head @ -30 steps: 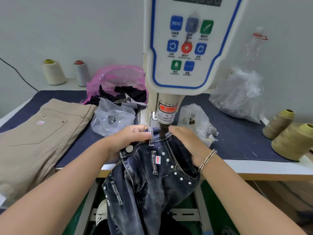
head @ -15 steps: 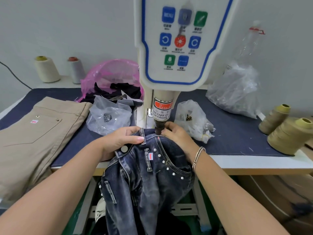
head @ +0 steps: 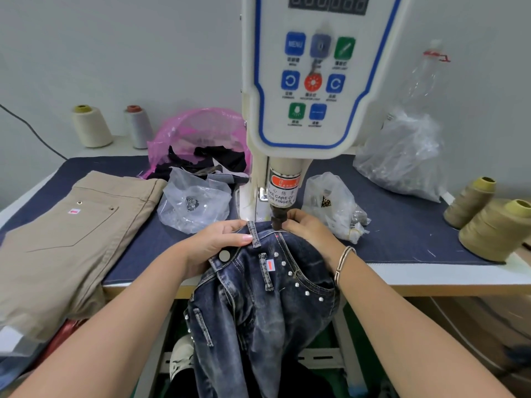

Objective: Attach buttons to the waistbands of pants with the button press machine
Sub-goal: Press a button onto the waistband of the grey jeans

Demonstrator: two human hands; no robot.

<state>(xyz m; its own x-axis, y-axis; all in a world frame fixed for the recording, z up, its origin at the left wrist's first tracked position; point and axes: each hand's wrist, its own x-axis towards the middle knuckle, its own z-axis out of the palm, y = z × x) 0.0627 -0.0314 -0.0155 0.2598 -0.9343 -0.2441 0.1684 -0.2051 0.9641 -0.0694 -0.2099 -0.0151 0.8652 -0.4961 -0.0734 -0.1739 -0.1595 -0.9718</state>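
Dark washed jeans hang over the table's front edge, their waistband lying under the punch of the white button press machine. My left hand holds the waistband on the left, fingers laid along it and thumb tucked under. My right hand pinches the waistband just right of the punch. A silver button sits on the waistband below my left hand. Small studs line the front pocket.
Folded beige pants lie at the left of the navy-covered table. Clear bags of buttons flank the machine. A pink bag and a big clear bag stand behind. Thread cones sit right, spools back left.
Both hands stay on the waistband at the punch with only slight shifts. The camera view has shifted a little.
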